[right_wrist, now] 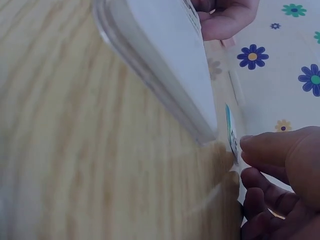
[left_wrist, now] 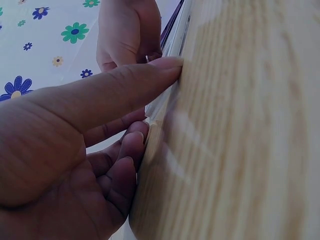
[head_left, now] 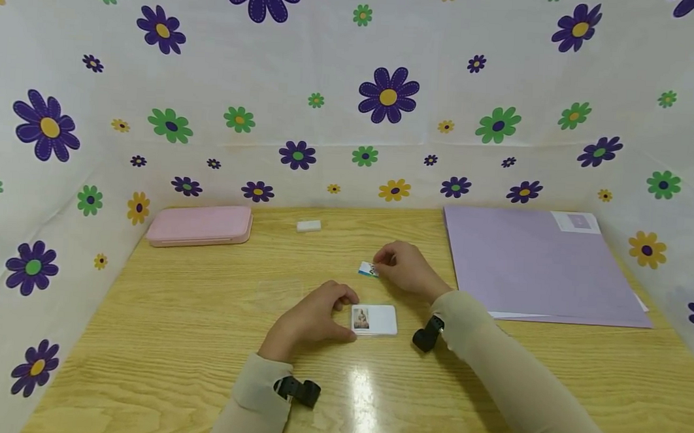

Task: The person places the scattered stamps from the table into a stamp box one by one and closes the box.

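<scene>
A stack of white cards (head_left: 383, 320) lies flat on the table, the top one bearing a small picture of a figure at its left end. My left hand (head_left: 314, 314) holds the stack from the left, thumb at the near edge and forefinger at the far edge. In the right wrist view the stack (right_wrist: 167, 50) looks thick, with a clear layer round its lower edge. Beyond it, my right hand (head_left: 406, 267) pinches a small white printed card (head_left: 367, 268) with a blue edge, close over the table. Its right part is hidden under the fingers.
A clear plastic lid-like piece (head_left: 278, 293) lies left of the stack. At the back are a pink case (head_left: 200, 226) and a white eraser-like block (head_left: 308, 226). A large purple folder (head_left: 533, 265) with papers beneath covers the right side. Flowered cloth (head_left: 332, 59) encloses the table.
</scene>
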### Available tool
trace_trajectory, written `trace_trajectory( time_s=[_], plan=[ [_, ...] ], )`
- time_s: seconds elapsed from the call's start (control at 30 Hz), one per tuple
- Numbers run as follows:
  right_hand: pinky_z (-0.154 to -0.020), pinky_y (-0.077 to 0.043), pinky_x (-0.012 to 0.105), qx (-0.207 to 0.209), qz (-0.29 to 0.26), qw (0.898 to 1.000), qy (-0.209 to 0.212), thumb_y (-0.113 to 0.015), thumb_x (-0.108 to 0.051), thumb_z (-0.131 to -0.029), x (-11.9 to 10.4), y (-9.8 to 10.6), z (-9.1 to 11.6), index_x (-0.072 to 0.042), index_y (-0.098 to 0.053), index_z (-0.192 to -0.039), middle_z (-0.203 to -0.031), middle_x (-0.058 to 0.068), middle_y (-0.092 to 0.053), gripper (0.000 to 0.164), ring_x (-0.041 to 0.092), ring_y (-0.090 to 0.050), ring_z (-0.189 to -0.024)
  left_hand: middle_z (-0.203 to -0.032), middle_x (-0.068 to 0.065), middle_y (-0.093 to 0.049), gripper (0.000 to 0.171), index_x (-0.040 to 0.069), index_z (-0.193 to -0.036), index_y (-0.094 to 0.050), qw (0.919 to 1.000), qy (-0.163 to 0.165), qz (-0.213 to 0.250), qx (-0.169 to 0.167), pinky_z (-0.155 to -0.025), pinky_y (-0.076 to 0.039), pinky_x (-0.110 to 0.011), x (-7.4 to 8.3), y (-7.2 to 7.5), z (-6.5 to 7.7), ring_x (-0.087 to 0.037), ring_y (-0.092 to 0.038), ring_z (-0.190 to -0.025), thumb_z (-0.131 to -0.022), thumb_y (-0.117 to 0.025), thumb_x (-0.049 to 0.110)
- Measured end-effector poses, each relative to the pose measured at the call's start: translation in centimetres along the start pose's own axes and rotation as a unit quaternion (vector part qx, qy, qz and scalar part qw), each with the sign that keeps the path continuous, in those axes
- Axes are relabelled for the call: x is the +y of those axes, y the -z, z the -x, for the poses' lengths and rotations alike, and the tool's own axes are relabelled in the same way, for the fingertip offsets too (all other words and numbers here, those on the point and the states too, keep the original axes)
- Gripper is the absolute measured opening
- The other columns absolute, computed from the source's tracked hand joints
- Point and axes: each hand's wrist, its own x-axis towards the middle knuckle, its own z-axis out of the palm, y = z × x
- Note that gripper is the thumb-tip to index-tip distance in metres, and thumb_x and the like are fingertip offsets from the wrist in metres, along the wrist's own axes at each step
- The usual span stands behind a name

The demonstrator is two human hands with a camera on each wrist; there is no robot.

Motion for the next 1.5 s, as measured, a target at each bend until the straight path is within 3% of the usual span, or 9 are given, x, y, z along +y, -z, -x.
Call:
trace_trajectory(
  time_s=[0.5, 1.1, 1.5],
  plan=[
    [-0.074, -0.047, 0.034, 0.01, 0.03, 0.999, -0.011, -0.069, -0.01, -0.093, -0.2, -0.1, -0.1, -0.006, -0.072, -0.092, -0.085, 0.003, -0.065, 0.005, 0.018, -0.056, -0.079, -0.114, -0.002, -0.053, 0.052, 0.009, -0.119, -0.06, 0.9999, -0.006, -0.009, 0.001, -0.091, -0.044, -0.037, -0.1, 0.0, -0.1, -0.017, -0.05, -0.1, -0.075, -0.088, 0.017],
    [-0.08, -0.047, 0.035, -0.022, -0.019, 0.999, 0.017, -0.065, -0.007, -0.095, -0.2, 1.0, 0.8, -0.007, -0.067, -0.092, -0.09, 0.002, -0.065, 0.004, 0.017, -0.057, -0.084, -0.11, -0.002, -0.052, 0.051, 0.012, -0.118, -0.06, 0.9999, 0.006, -0.009, -0.003, -0.088, -0.044, -0.036, 0.1, 0.0, 0.0, -0.017, -0.049, -0.098, -0.076, -0.088, 0.017],
    [-0.083, -0.048, 0.037, -0.033, -0.012, 0.999, -0.018, -0.064, -0.009, -0.096, 0.3, 1.6, 1.5, -0.009, -0.071, -0.1, -0.094, 0.001, -0.066, 0.007, 0.019, -0.057, -0.087, -0.114, -0.003, -0.052, 0.052, 0.009, -0.12, -0.06, 0.9999, 0.01, -0.001, -0.002, -0.09, -0.044, -0.038, 0.3, 0.0, 0.1, -0.019, -0.049, -0.101, -0.076, -0.087, 0.016]
  ],
)
